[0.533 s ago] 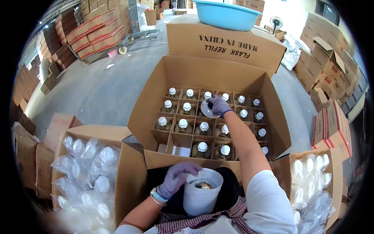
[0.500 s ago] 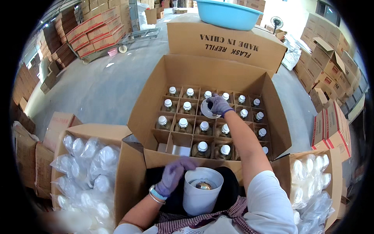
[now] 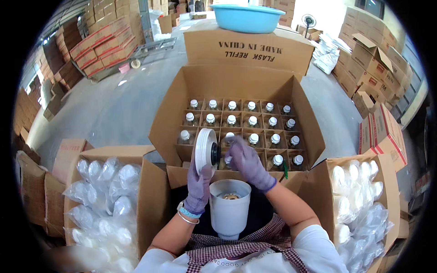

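Note:
My left hand, in a purple glove, grips a white round threaded cap on edge, its black centre facing right. Close to that black centre is my gloved right hand; its fingers are blurred, so whether they touch it is unclear. Below the hands, a white plastic flask body stands in my lap with its wide mouth up and a shiny rounded piece inside. In front is an open carton, where cardboard dividers separate several glass flask refills with white tops.
On the left, an open carton holds bagged white parts; another carton of them stands at right. A blue basin rests behind the middle carton. A green object sticks up at its near right. Stacked boxes stand farther off.
My right hand has come back from the middle carton toward my left hand. The white cap has moved from over the refills into my left hand, which has risen above the flask body.

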A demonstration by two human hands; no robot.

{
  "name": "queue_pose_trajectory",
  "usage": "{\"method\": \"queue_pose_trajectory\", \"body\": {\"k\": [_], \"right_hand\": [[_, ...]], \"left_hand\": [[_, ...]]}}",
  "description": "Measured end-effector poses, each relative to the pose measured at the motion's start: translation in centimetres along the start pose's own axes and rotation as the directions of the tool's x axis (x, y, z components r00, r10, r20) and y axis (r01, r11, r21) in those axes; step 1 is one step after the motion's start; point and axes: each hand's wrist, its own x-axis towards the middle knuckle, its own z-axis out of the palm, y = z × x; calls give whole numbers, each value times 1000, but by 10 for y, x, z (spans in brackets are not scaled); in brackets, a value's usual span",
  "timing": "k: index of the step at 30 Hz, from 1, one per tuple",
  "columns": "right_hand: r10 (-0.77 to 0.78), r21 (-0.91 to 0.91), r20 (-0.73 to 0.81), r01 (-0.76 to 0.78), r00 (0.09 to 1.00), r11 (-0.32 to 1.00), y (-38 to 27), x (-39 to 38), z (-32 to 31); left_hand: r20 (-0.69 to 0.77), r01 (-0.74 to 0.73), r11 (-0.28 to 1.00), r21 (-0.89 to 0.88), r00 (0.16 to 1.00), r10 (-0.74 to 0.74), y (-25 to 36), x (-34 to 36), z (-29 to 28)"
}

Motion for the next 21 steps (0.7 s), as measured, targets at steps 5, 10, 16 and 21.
{"method": "queue_pose_trajectory", "body": {"k": [5,10,16,21], "right_hand": [[-417,-319,-166,351,894,880,-19,-32,25],[-304,-172,-259,266,917,949,-10,-42,28],[-120,-334,-76,89,990,939,31,-27,10],[-228,117,-264,266,937,957,49,-61,-9]], "left_hand": [[27,-25,1000,11,999,25,9,-15,7],[-16,-24,992,121,1000,26,10,-19,1],[142,-255,907,335,965,218,14,-19,8],[491,-275,879,390,869,54,9,-3,-31]]}}
